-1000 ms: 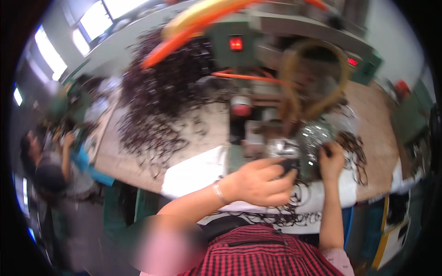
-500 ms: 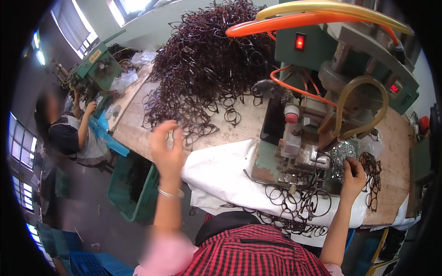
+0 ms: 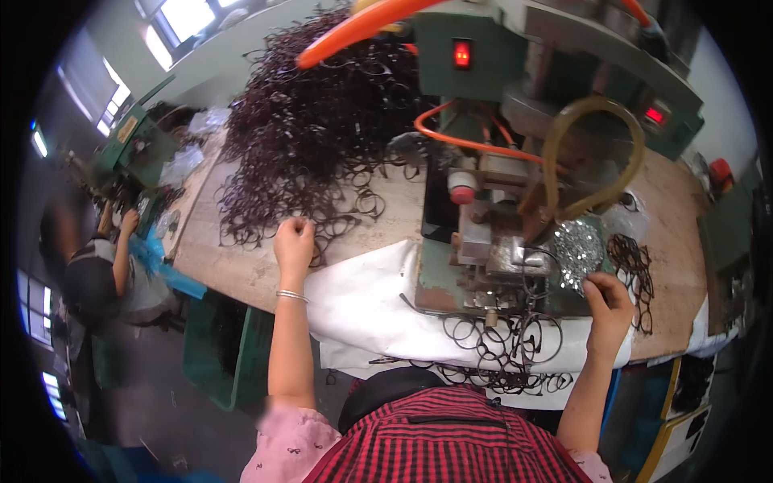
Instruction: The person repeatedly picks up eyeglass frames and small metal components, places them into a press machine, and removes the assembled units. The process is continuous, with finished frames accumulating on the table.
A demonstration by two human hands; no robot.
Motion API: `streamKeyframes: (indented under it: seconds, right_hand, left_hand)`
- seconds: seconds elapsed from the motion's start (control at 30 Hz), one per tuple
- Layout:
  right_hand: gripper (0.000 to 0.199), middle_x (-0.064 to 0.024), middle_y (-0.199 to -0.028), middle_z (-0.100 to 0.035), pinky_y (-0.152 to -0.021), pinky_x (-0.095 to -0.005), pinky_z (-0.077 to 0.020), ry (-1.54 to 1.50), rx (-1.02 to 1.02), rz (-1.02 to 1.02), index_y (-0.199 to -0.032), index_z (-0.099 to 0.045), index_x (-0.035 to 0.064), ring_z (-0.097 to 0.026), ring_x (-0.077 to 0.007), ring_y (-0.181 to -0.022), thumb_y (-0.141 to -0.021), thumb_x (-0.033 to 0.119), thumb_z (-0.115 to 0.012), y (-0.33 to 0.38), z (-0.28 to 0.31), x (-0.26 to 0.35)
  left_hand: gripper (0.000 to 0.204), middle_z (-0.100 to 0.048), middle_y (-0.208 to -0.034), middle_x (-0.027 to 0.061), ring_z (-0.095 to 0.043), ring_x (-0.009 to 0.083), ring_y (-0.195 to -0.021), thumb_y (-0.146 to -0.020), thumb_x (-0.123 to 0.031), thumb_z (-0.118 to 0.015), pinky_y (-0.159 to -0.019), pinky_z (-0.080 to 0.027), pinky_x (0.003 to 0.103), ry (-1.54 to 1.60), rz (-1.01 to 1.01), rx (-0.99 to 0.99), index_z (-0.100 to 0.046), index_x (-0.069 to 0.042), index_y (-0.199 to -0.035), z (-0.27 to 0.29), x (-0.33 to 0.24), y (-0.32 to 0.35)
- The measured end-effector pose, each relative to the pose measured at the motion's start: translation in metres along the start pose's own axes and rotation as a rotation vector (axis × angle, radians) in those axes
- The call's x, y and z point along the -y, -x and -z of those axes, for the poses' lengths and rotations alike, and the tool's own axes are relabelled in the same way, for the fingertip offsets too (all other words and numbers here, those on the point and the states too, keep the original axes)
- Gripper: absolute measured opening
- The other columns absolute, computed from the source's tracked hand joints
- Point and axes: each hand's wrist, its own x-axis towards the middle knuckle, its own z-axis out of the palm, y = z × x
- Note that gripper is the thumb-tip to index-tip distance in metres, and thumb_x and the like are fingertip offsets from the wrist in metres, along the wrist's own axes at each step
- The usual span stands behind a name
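At the near edge of a large heap of dark brown eyeglass frames (image 3: 322,121), the fingers of my left hand (image 3: 295,245) are pinched together; whatever lies between them is hidden. My right hand (image 3: 609,304) is at the near edge of a pile of small shiny metal pieces (image 3: 576,251), thumb and fingertips closed; anything held there is too small to make out. Between my hands stands a green bench machine (image 3: 439,278) with a metal clamping block (image 3: 515,256). Several eyeglass frames (image 3: 527,342) lie below it on a white cloth (image 3: 354,294).
An orange hose (image 3: 362,32) and a looped yellowish tube (image 3: 555,153) hang about the machine. More frames (image 3: 632,262) lie at the right. A green crate (image 3: 201,354) stands left, under the table edge. Further left, a co-worker (image 3: 93,270) sits at another green machine (image 3: 137,157).
My left hand has gone from spread fingers to a pinch by the frames. My right hand stays beside the metal pieces. The whole view has shifted, with the machine now further left.
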Motion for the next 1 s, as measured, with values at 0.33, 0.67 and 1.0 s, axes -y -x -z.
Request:
streamKeyframes:
  seconds: [0.33,0.67,1.0]
  right_hand:
    - [0.041,-0.0083,-0.092,-0.073,-0.09,-0.0301,-0.0484,-0.125,0.211,0.139,-0.117,-0.057,-0.0021,-0.065,-0.0124,-0.092,-0.08,0.008,-0.074,-0.029,-0.087,0.053]
    - [0.054,-0.0062,-0.098,-0.067,-0.081,-0.0237,-0.0489,-0.587,0.274,-0.118,-0.131,-0.05,-0.0009,-0.062,-0.0101,-0.091,-0.082,0.002,-0.075,-0.017,-0.106,0.066]
    - [0.024,-0.0187,-0.133,-0.059,-0.1,-0.0488,-0.0447,1.054,-0.037,0.251,-0.099,-0.071,0.0034,-0.045,-0.0396,-0.134,-0.076,0.011,-0.074,-0.023,-0.028,-0.009]
  left_hand:
    - [0.01,-0.062,-0.089,0.0068,-0.064,0.0144,-0.075,-0.102,-0.014,-0.055,-0.064,-0.053,0.025,0.844,-0.063,0.086,-0.052,-0.005,-0.101,-0.023,-0.153,0.058]
    - [0.01,-0.06,-0.1,0.0127,-0.061,0.0194,-0.089,-0.099,-0.004,-0.054,-0.077,-0.058,0.038,1.043,-0.673,0.053,-0.05,-0.001,-0.108,0.025,-0.283,0.071]
    - [0.014,-0.071,-0.098,0.0199,-0.066,0.0241,-0.066,-0.078,-0.003,-0.074,-0.057,-0.052,0.028,0.581,-1.31,0.285,-0.061,-0.002,-0.081,0.023,-0.275,0.113]
